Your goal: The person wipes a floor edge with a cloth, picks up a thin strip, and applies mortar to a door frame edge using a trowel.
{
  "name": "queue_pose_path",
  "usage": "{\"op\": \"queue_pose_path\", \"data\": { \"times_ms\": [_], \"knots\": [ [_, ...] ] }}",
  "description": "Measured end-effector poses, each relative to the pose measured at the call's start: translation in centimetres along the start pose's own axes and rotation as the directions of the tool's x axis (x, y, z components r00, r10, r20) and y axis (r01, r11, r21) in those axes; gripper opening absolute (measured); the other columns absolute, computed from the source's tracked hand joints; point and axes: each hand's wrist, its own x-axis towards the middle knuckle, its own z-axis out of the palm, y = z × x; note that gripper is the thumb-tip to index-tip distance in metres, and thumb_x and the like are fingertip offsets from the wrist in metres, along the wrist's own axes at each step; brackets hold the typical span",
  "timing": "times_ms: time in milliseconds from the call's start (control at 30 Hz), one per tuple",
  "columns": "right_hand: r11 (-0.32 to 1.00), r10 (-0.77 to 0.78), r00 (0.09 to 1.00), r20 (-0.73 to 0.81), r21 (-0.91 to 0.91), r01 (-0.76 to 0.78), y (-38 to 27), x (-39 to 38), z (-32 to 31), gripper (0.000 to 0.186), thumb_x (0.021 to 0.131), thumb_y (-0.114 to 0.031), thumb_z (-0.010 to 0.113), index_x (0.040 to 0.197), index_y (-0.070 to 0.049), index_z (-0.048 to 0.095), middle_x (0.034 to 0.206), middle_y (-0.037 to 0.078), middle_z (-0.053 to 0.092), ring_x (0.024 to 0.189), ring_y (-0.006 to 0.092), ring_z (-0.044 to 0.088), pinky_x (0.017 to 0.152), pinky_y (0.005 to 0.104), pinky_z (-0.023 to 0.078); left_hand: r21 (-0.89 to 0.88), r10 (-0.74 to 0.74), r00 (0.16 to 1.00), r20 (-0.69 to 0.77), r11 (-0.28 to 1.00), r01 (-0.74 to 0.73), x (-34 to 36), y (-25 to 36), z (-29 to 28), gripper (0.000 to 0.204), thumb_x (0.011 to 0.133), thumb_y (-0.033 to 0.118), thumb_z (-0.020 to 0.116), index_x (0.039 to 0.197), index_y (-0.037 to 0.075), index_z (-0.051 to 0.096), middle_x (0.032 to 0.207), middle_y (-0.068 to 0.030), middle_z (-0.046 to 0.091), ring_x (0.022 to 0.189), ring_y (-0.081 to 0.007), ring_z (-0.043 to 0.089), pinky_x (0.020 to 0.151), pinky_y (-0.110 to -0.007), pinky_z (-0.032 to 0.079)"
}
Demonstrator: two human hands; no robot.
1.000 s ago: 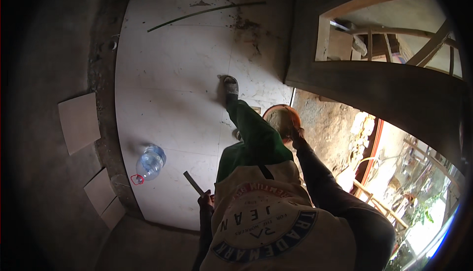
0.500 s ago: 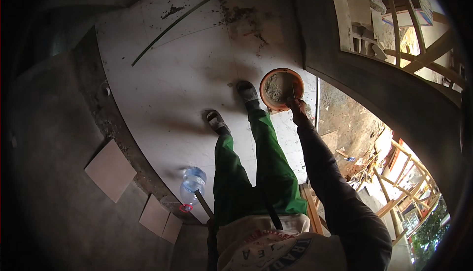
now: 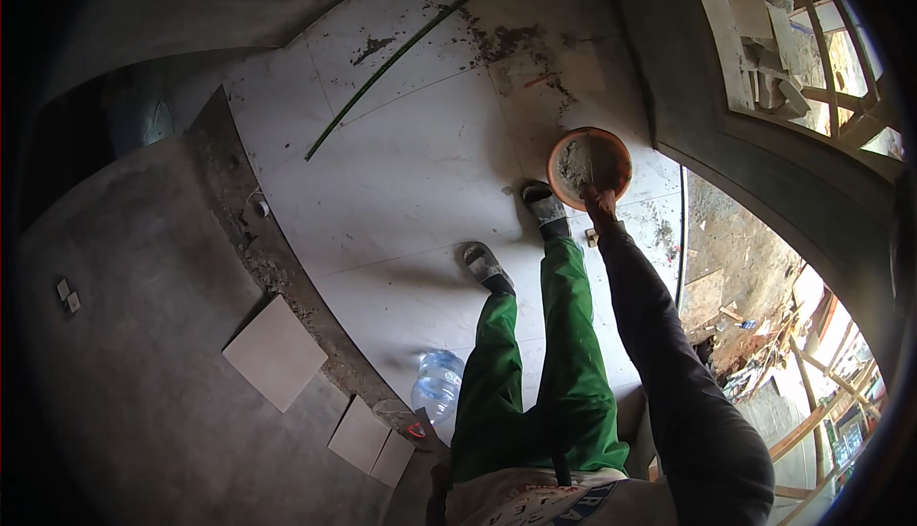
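Note:
An orange, round bucket (image 3: 622, 180) with grey, crumbly mortar (image 3: 574, 165) inside is just ahead of my right foot. The fingers of my right hand (image 3: 600, 205) close on its near rim, and the arm reaches out straight in a dark sleeve. A thin line shows inside the bucket by the fingertips; I cannot make out what it is. Low in the picture, my left hand (image 3: 439, 476) is dark and partly hidden beside my hip. From it a narrow, flat strip (image 3: 426, 423) sticks up, overlapping the neck of a clear blue water bottle (image 3: 439, 385).
White tiles (image 3: 401, 211) cover the floor, with a long green strip (image 3: 401, 56) lying across them. Loose square tiles (image 3: 275, 354) rest along the left wall beyond a rough, debris-strewn edge (image 3: 250, 230). At right, a doorway opens on rubble and wooden poles (image 3: 812, 411).
The whole view has shifted, so the room sits further right. My right hand stays at the bucket's rim. The strip by my left hand now shows less of its length.

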Motion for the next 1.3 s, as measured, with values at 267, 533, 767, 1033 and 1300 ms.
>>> {"op": "queue_pose_path", "data": {
  "times_ms": [267,533,767,1033,1300],
  "knots": [
    [0.826,0.296,0.75,0.592,-0.552,0.11,-3.6,-17.4,-3.1,0.072,0.087,-0.055,0.072,0.134,-0.001,0.066,0.118,0.024,0.075,0.113,0.0428,0.071,0.098,0.0529,0.055,0.182,0.274,0.962,-0.006,0.946,-0.268,3.5,4.6,0.8,0.025,0.091,0.031,0.074,0.098,0.007,0.077,0.074,-0.0136,0.072,0.06,-0.0263,0.066,0.057,-0.042,0.053],
    [0.786,0.513,0.76,0.399,-0.573,-0.231,-8.4,-33.0,-7.4,0.1,0.089,-0.056,0.067,0.164,-0.003,0.026,0.151,0.038,0.047,0.134,0.051,0.056,0.109,0.0551,0.048,0.054,0.561,0.826,0.043,0.825,-0.563,8.8,32.0,5.7,0.051,0.1,0.05,0.054,0.103,0.0,0.065,0.105,-0.0287,0.073,0.102,-0.0507,0.069,0.087,-0.056,0.053],
    [0.671,0.375,0.917,0.138,-0.723,-0.166,-8.1,-33.6,-4.6,0.071,0.09,-0.039,0.065,0.146,0.0,0.044,0.118,0.034,0.061,0.094,0.0504,0.071,0.085,0.058,0.056,-0.173,0.836,0.543,0.074,0.547,-0.819,12.8,52.6,22.3,0.035,0.109,0.032,0.048,0.114,-0.002,0.054,0.11,-0.0305,0.066,0.105,-0.0504,0.063,0.087,-0.055,0.049],
    [0.679,0.468,0.876,0.115,-0.682,-0.273,-5.9,-32.5,-5.5,0.073,0.088,-0.039,0.069,0.144,0.001,0.045,0.114,0.035,0.062,0.087,0.0523,0.07,0.079,0.0611,0.056,-0.059,0.913,0.386,-0.133,0.382,-0.922,18.7,64.3,40.2,0.032,0.089,0.006,0.059,0.117,-0.007,0.052,0.107,-0.0312,0.06,0.108,-0.0495,0.058,0.095,-0.053,0.048],
    [0.687,0.496,0.862,0.105,-0.655,-0.315,-6.8,-32.4,-5.5,0.078,0.086,-0.043,0.071,0.146,0.0,0.044,0.112,0.032,0.061,0.087,0.0517,0.07,0.077,0.0611,0.056,0.157,0.95,0.299,-0.094,0.311,-0.937,26.0,64.5,45.0,0.035,0.085,0.012,0.066,0.112,-0.01,0.059,0.115,-0.0339,0.062,0.123,-0.047,0.057,0.111,-0.05,0.044]
  ]
}}
